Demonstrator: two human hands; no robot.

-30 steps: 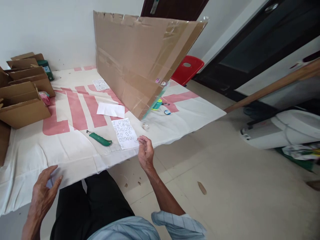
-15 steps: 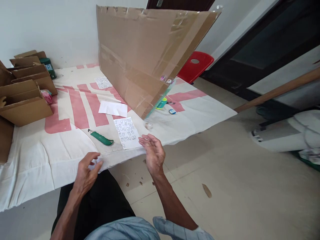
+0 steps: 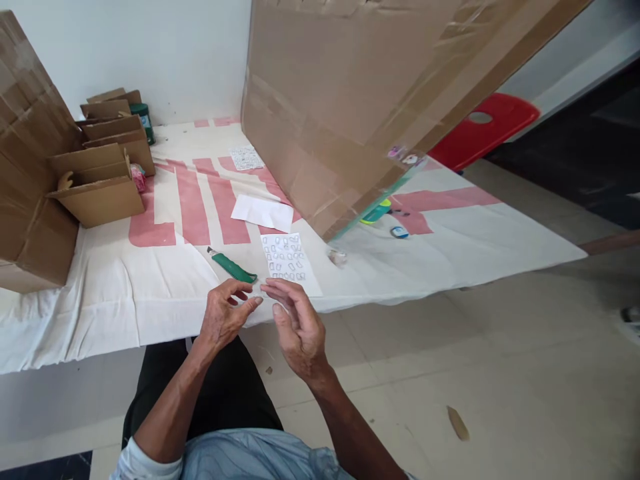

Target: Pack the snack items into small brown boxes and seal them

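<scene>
My left hand (image 3: 225, 317) and my right hand (image 3: 295, 323) meet just in front of the cloth's near edge, fingertips almost touching. The fingers of both are curled in a pinch around something small and pale that I cannot make out. Just beyond them lies a white sheet printed with rows of small shapes (image 3: 287, 260). A green-handled utility knife (image 3: 231, 265) rests on the cloth to its left. A large taped cardboard panel (image 3: 375, 100) stands tilted over the cloth behind the sheet.
A white cloth with pink bars (image 3: 165, 267) covers the floor. Open cardboard boxes (image 3: 95, 180) stand at the left with a green can (image 3: 145, 120) behind. A blank paper (image 3: 263, 213), another printed sheet (image 3: 245, 158), small items (image 3: 397, 231) and a red stool (image 3: 480, 127) lie beyond.
My left hand has moved from the lower left up to meet my right hand, which drew back from the printed sheet. The view has shifted closer and to the right.
</scene>
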